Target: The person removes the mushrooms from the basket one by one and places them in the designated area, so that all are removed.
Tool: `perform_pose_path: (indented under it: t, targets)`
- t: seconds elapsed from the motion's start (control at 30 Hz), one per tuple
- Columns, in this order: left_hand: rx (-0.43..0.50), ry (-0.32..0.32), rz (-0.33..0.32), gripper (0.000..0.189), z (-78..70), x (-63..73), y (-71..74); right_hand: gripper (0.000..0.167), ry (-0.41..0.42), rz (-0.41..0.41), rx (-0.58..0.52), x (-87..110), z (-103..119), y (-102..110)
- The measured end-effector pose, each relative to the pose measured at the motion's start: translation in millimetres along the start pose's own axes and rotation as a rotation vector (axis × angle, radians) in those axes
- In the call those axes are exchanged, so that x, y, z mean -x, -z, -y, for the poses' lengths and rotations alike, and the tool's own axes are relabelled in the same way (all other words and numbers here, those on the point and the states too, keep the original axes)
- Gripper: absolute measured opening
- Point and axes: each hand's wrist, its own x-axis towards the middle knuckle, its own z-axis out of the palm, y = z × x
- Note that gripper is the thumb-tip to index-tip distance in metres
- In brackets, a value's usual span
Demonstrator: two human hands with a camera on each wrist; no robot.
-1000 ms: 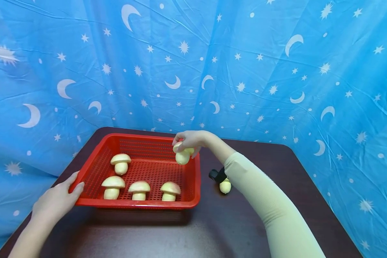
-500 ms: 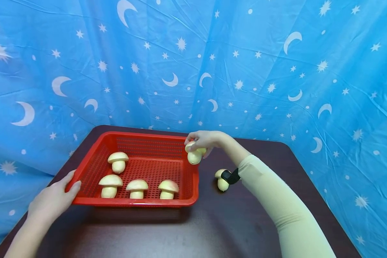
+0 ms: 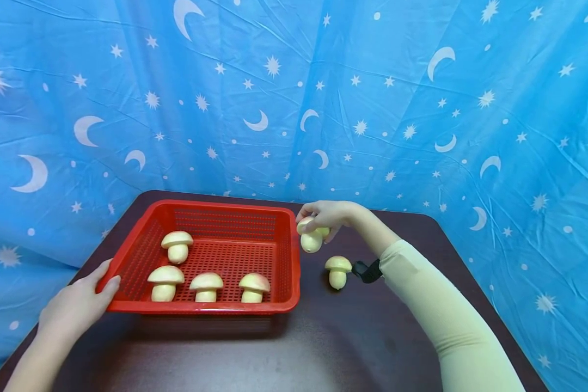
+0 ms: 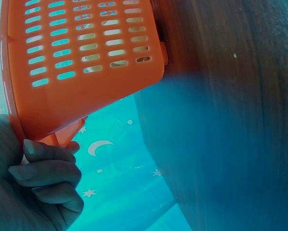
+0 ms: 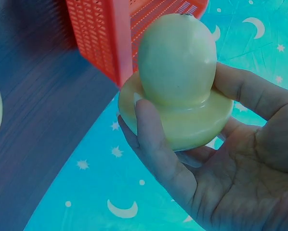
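Note:
My left hand (image 3: 75, 305) grips the left rim of a red plastic basket (image 3: 206, 308); the left wrist view shows curled fingers (image 4: 52, 171) under the rim. Several toy mushrooms lie inside, one at the back left (image 3: 177, 247) and the others along the front, such as the right one (image 3: 253, 288). Just outside the basket's right rim, my right hand (image 3: 330, 214) holds another mushroom (image 5: 177, 62) by its cap, its rounded stem (image 3: 311, 243) pointing down in the head view. Below that hand, a further mushroom (image 3: 338, 272) lies on the table.
The dark brown table (image 3: 372, 337) has rounded back corners. A blue curtain (image 3: 353, 109) with white moons and stars hangs behind and at both sides. A black strap (image 3: 367, 271) hangs at the right wrist, close to the mushroom on the table.
My right hand has carried the mushroom rightward, from over the basket's right end to outside its rim. The mushroom on the table now shows fully. My left hand keeps its grip on the basket.

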Motion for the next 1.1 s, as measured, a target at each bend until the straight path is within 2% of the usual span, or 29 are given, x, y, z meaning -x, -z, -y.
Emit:
perform_pose_path:
  t: [0.4, 0.77, 1.1]
  targets:
    - [-0.003, 0.008, 0.001, 0.079, -0.5, 0.2, -0.7, 0.034, -0.016, 0.029, -0.007, 13.4, -22, 3]
    - [-0.001, 0.003, 0.006, 0.079, -0.3, 1.0, -0.3, 0.035, -0.039, 0.014, -0.034, 24.5, -39, 2]
    - [-0.001, -0.003, 0.002, 0.078, -0.2, 1.0, -0.5, 0.034, -0.041, 0.014, -0.042, 34.2, -57, -8]
